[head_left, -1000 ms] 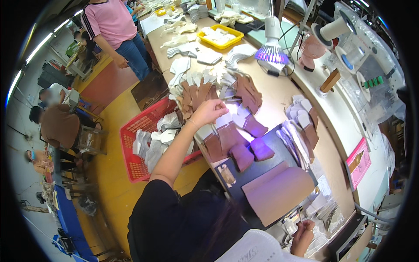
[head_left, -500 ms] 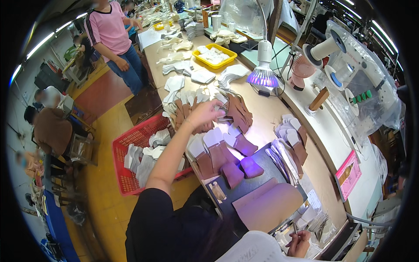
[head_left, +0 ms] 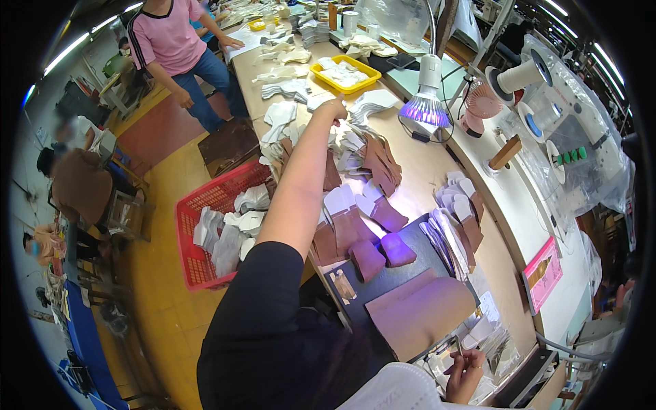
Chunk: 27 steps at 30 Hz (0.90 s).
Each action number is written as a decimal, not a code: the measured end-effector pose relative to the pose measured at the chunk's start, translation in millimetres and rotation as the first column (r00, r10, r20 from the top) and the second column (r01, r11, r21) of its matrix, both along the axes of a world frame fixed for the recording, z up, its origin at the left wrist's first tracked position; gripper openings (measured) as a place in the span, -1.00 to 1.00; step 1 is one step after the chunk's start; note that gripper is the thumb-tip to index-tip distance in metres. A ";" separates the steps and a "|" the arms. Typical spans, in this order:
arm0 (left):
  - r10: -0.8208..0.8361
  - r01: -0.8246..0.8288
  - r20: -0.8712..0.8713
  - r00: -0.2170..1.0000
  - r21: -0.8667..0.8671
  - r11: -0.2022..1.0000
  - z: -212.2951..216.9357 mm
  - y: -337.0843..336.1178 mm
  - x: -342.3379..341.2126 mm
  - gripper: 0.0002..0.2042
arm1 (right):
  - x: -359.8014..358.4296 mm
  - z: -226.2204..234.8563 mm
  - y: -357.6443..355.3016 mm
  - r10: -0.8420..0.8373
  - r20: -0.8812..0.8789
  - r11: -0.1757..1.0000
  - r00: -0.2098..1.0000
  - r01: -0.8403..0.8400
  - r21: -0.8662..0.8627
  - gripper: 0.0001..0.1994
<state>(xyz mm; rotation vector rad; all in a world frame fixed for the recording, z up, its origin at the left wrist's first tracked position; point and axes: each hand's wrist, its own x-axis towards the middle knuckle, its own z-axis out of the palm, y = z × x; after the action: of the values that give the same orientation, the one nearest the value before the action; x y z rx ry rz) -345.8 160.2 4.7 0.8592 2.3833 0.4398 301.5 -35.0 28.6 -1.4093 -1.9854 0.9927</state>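
Note:
My left arm stretches far across the table. My left hand point(head_left: 333, 112) is over a stack of pale cut pieces point(head_left: 318, 101), just short of the yellow tray point(head_left: 347, 75); its fingers point down and mostly hide from view. Low at the right, my right hand point(head_left: 465, 374) is curled around a thin metal tool point(head_left: 458, 346), whose kind I cannot make out. Under the lamp lie brown pieces with white tops point(head_left: 351, 222). Two small brown pieces point(head_left: 397, 250) rest on a dark board point(head_left: 355, 301), beside a larger brown sheet point(head_left: 420, 314).
A lit lamp point(head_left: 426, 102) hangs over the table. A red basket point(head_left: 188, 239) of white pieces stands left of the table. Thread spools point(head_left: 519, 74), a pink fan point(head_left: 478, 102) and a pink-framed card point(head_left: 544, 275) line the right. A person in pink point(head_left: 171, 41) stands at the far left.
My left hand has moved away from the brown pieces, farther up the table to the pale stack. My right hand stays nearly in place. The person in pink now reaches onto the table.

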 end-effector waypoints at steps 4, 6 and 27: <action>0.022 -0.023 -0.020 1.000 -0.076 0.997 -2.4 5.8 -7.0 -0.21 | -1.6 0.0 1.1 0.012 -0.020 1.000 1.000 -0.013 -0.007 -0.96; -0.004 -0.003 -0.058 0.998 -0.128 0.992 -6.3 8.9 -13.6 -0.20 | -3.8 0.5 0.9 0.031 -0.021 0.999 0.999 -0.031 -0.013 -0.96; -0.050 0.020 -0.162 0.986 -0.185 0.983 -14.6 14.8 -21.6 -0.17 | -22.6 9.1 1.3 0.076 -0.075 0.997 0.994 -0.076 0.001 -0.94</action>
<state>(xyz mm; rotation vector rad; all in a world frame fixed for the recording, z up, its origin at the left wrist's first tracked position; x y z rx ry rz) -367.4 175.0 -9.9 0.8818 2.5080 0.1359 278.9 -33.7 37.6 -1.2862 -1.9965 1.0651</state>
